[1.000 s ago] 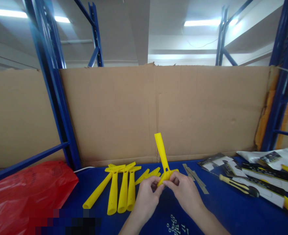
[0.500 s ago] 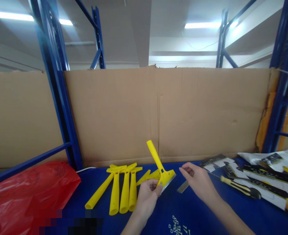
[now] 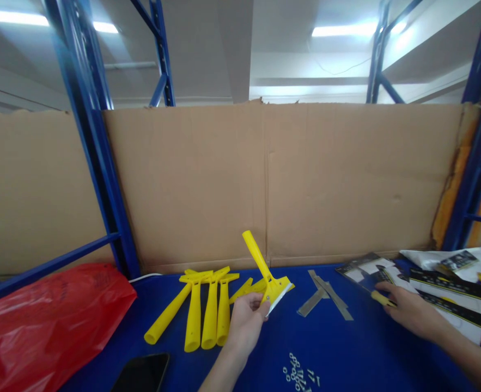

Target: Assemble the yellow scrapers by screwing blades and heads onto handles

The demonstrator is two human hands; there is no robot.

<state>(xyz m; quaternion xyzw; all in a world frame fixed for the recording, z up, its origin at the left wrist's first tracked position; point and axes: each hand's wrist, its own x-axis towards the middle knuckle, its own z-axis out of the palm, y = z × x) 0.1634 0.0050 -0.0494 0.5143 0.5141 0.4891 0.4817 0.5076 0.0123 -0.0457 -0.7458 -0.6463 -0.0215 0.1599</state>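
My left hand (image 3: 246, 321) pinches a yellow scraper (image 3: 274, 288) by one corner of its head. A metal blade lies along the scraper's edge, and its handle points up and away. At the right, my right hand (image 3: 412, 310) has its fingers closed round the yellow handle of a screwdriver (image 3: 381, 298), whose thin shaft points to the far left. Several flat metal blades (image 3: 326, 294) lie crossed on the blue table between my hands. Nearer to me is a small pile of nuts and screws (image 3: 296, 373).
Several yellow scraper handles (image 3: 209, 316) lie left of my left hand. A red plastic bag (image 3: 52, 321) and a dark phone (image 3: 142, 373) are further left. Packaged scrapers (image 3: 448, 286) are heaped at the right. A cardboard wall (image 3: 191, 179) stands behind the blue table.
My right hand has moved right from near the blades to the screwdriver and taken hold of its handle. The blades now show fully. My left hand still holds the scraper.
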